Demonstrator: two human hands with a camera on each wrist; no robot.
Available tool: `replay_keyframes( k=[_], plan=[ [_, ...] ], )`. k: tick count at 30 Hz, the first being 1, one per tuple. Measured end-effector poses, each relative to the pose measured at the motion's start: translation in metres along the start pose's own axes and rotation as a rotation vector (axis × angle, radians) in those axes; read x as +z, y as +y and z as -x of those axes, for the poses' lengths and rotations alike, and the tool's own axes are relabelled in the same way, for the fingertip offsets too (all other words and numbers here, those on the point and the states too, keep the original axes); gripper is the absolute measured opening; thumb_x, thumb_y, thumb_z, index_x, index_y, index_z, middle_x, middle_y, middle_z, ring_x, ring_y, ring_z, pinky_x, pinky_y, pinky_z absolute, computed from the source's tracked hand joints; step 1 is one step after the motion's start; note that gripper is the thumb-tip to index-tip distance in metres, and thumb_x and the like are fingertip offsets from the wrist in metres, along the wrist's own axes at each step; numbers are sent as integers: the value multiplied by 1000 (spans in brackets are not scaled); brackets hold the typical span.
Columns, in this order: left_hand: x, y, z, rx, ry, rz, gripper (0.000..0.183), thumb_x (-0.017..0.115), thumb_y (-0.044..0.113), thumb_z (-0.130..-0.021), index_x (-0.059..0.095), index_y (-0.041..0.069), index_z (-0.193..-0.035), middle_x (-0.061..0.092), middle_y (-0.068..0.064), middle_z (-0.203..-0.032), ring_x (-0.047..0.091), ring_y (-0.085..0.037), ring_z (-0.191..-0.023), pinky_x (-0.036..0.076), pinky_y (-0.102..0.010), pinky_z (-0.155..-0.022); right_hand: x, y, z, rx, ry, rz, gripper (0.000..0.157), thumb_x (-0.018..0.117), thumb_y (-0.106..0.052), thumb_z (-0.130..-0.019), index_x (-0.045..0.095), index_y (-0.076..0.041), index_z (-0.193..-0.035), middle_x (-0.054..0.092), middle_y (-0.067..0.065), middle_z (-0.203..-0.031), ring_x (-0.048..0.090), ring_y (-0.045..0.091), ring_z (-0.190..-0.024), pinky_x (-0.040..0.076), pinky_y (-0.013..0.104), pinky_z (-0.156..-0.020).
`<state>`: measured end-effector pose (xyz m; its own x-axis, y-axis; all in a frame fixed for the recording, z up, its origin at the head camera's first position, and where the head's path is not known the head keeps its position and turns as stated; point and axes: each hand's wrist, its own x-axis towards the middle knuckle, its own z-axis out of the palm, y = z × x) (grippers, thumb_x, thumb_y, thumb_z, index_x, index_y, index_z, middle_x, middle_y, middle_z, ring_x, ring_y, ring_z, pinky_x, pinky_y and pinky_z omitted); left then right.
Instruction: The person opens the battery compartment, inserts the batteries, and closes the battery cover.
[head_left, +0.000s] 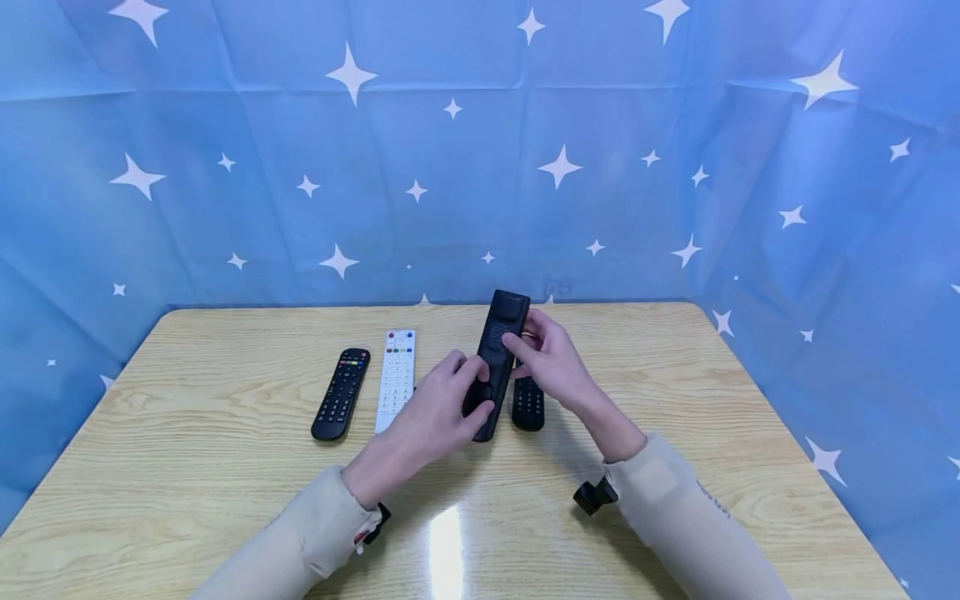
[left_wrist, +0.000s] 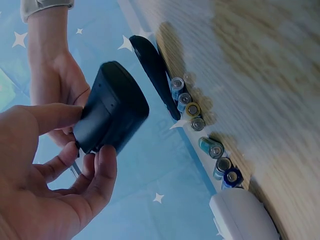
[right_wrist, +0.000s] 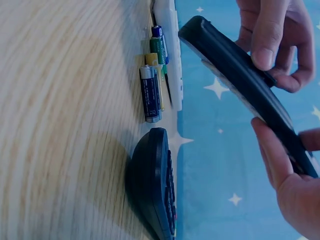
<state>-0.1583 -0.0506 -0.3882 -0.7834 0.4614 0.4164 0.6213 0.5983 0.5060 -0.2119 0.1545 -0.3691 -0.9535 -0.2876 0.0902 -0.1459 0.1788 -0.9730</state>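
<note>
A black remote control (head_left: 498, 367) is held above the table, its back turned up, with printed text on the back. My right hand (head_left: 553, 358) grips its far half, thumb on the back and fingers curled beneath. At the near half my left hand (head_left: 438, 400) pinches the battery cover (right_wrist: 270, 79), whose end stands slightly proud of the back in the right wrist view. The battery compartment is hidden. Beneath the held remote, a second black remote (head_left: 529, 408) lies on the table, buttons up.
To the left lie a white remote (head_left: 396, 367) and another black remote (head_left: 341, 396) on the wooden table (head_left: 225, 367). Several batteries (left_wrist: 192, 110) rest between the white remote and the black one on the right. A blue star-patterned cloth (head_left: 450, 225) hangs behind.
</note>
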Motion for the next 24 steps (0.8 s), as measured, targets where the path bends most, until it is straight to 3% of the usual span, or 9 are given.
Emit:
replay_keyframes(
  k=[14,24],
  plan=[
    [5,3,0,-45,153,43,27,79,4,-87,64,6,-110,58,-8,-102,60,-17,-77,54,-27,-64,4,5,1,-36,44,-22,43,58,-12,-106,45,4,-144,59,24,-132,67,36,-111,62,52,-76],
    [-3,-3,6,-15,113,-13,27,80,2,-85,66,7,-108,60,-6,-99,56,-17,-76,51,-30,-63,-4,6,1,-30,60,-64,42,59,-8,-105,45,6,-142,59,27,-131,67,38,-109,63,45,-75]
  ],
)
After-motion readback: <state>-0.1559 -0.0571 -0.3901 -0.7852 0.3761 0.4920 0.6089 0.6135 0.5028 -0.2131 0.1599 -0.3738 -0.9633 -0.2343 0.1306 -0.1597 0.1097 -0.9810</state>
